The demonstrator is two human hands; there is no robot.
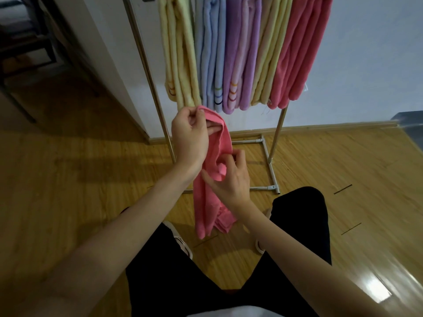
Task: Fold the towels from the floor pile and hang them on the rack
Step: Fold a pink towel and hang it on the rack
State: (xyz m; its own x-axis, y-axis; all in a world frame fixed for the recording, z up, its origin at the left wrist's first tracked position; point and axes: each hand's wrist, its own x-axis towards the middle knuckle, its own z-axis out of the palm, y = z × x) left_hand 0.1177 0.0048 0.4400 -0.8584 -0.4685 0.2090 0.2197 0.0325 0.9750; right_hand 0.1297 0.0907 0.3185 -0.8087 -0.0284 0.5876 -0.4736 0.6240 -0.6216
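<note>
1. Nearest, the person's black trousers (302, 225) fill the bottom, with a white garment edge cut off by the frame; white shoes (180, 239) are mostly hidden beneath the legs.
2. The pink towel (206, 191) hangs bunched between the two hands above the wooden floor (68, 179); its lower end is crumpled, folds hard to make out.
3. Left hand (190, 136) pinches the towel's top edge, the higher grip.
4. Right hand (229, 179), lower and to the right, grips its middle, fingers curled into the cloth.
5. Far behind, the metal rack (272, 156) carries yellow, blue, purple and pink towels (297, 53); its top is cut off.
</note>
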